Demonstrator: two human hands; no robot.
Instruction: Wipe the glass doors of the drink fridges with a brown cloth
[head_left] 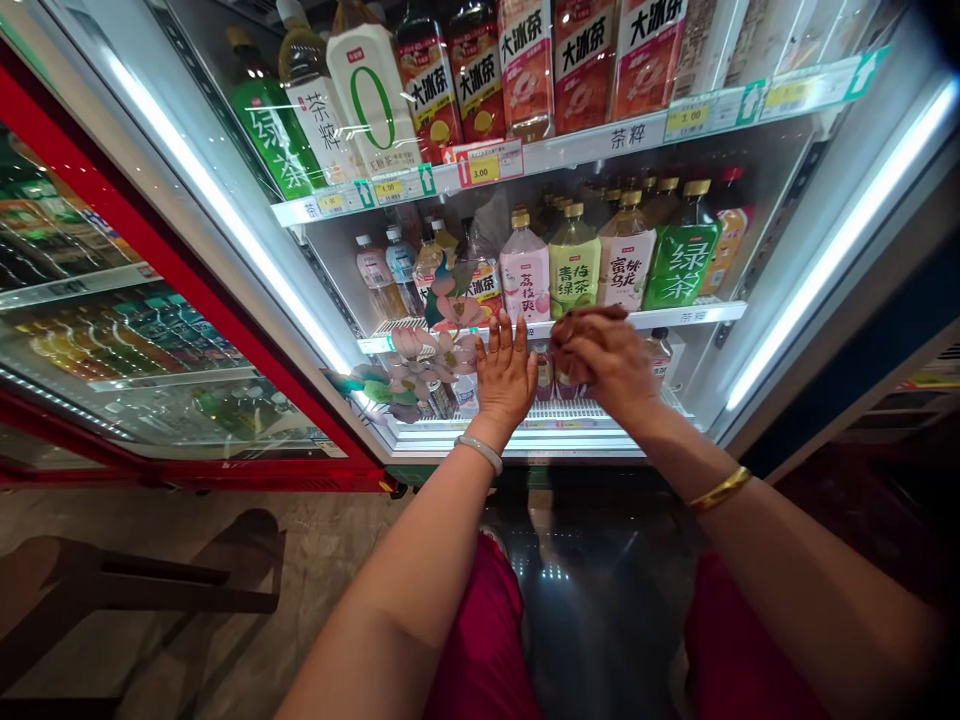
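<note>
The brown cloth (568,345) is bunched in your right hand (611,365), at the glass door (330,275), level with the middle shelf (694,316) and to the right of your left hand (506,378). Expect it to handle as light, soft and limp, with nothing to break; the thick bunched middle is the place to hold it, since a loose edge would probably flop. Crumpled like this it has no true front, but its longest fold runs left to right, tip towards the right. Your right fingers curl over it; blur there means you can't tell how tight the hold is. Your left hand holds nothing, fingers straight and slightly parted, seemingly flat on the glass beside the flower decal (416,345). On the far side stand bottles (575,258).
</note>
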